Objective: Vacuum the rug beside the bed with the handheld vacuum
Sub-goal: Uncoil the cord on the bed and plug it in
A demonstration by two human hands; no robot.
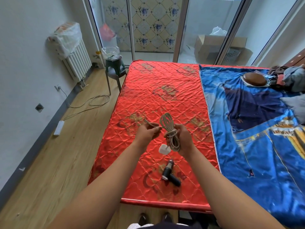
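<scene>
The handheld vacuum [170, 173] lies untouched near the red mattress's [148, 96] foot edge. Above it, the right hand [184, 138] grips the coiled cable [171, 132] with its white plug [162, 148], and the left hand [146, 131] pinches the free end. Best to draw the loops off singly to avoid tangles.

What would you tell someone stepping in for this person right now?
The right hand grips the coiled cord, its white plug hanging below; the left hand pinches its loose end. The handheld vacuum lies untouched on the red mattress. No rug in view. Done: no vacuuming visible. Left: free the hands, pick up the vacuum, find the rug, vacuum it.
</scene>
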